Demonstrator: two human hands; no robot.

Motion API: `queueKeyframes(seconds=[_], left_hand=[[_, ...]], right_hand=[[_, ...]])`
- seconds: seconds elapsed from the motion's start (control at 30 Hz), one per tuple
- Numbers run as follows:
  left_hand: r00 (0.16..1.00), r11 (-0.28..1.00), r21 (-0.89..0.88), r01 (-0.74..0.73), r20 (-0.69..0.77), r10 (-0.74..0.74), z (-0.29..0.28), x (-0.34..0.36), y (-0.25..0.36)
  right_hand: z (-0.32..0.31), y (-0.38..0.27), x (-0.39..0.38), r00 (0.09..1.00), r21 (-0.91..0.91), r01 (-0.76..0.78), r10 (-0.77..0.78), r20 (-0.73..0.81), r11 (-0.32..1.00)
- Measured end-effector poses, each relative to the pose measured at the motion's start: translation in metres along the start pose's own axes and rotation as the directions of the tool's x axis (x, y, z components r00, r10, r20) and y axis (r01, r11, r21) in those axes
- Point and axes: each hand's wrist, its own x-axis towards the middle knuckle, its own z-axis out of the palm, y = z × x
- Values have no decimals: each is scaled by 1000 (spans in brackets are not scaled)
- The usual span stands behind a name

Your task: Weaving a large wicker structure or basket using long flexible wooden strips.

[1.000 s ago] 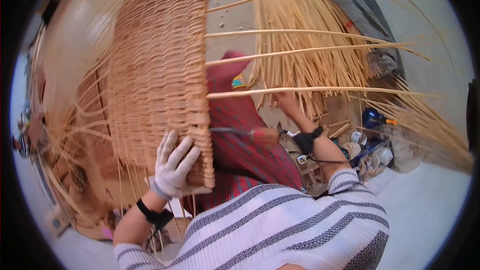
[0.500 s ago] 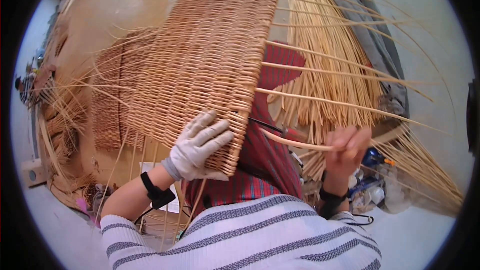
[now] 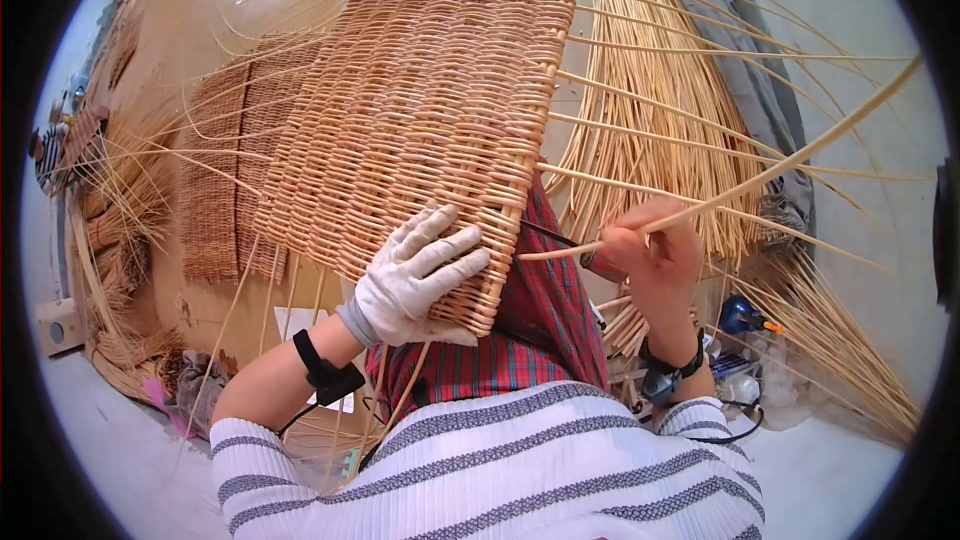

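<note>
A large woven wicker panel (image 3: 420,130) slants across the middle, with pale rods sticking out of its right edge. My left hand (image 3: 415,275), in a white glove, lies on its lower right corner, fingers spread flat and thumb along the lower edge. My bare right hand (image 3: 655,250) pinches a willow rod (image 3: 790,162) just right of the panel. The rod's tip points at the panel's edge; whether it touches is unclear. A dark-shafted tool (image 3: 548,232) sticks out from that edge, its reddish handle partly hidden by my right hand.
A big bundle of pale rods (image 3: 650,120) lies behind at the right. Another woven panel (image 3: 215,175) rests on the floor at the left. Loose rods (image 3: 840,350) and a dark blue rounded object (image 3: 738,315) are at the lower right. Red plaid cloth (image 3: 490,365) covers my lap.
My right hand has moved left and slightly up, bringing the rod's tip close to the panel's edge; the rod now extends far up right. The panel and my left hand have shifted slightly right.
</note>
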Motion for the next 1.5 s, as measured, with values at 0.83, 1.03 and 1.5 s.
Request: queueKeyframes(seconds=[0.83,1.03,1.5], left_hand=[[984,986,-149,-72,-169,47,-19,4,18],[982,983,-163,-81,-181,51,-17,6,20],[964,988,-132,84,-241,-114,-29,8,22]], right_hand=[[-8,41,2,986,173,-114,132,-99,978],[-7,43,5,984,163,-112,133,-122,980],[-49,51,-37,922,80,-260,272,-276,962]])
